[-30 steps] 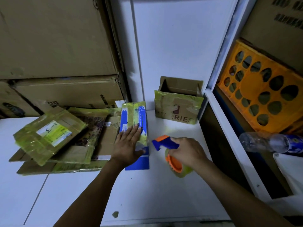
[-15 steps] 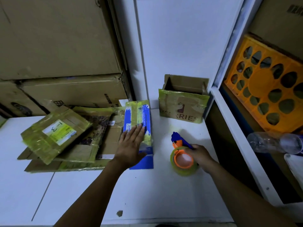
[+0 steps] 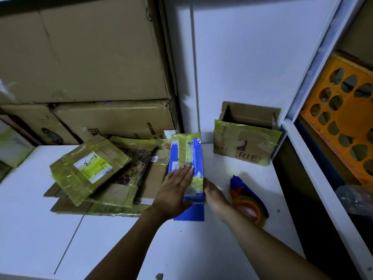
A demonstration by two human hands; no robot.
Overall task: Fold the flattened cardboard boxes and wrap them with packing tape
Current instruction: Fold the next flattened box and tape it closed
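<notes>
So the blue box (image 3: 186,152), striped with yellowish tape, is lying on the white counter (image 3: 121,249) right beside the pile of flattened cardboard (image 3: 90,172). The left hand (image 3: 175,193) is pressing flat on top of it, fingers straight. The right hand (image 3: 215,197) is resting open against its right edge, with the tape dispenser (image 3: 248,203) lying just beside that wrist.

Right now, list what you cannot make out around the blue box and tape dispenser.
Head view only.
Right hand: motion-blurred beside the blue tape-wrapped cardboard box; its grip is unreadable.
Orange-and-blue tape dispenser: blurred, partly behind the right wrist.
Clear plastic bottle: cut off by the right edge.
Open brown cardboard box: tape covers its print's start.
</notes>
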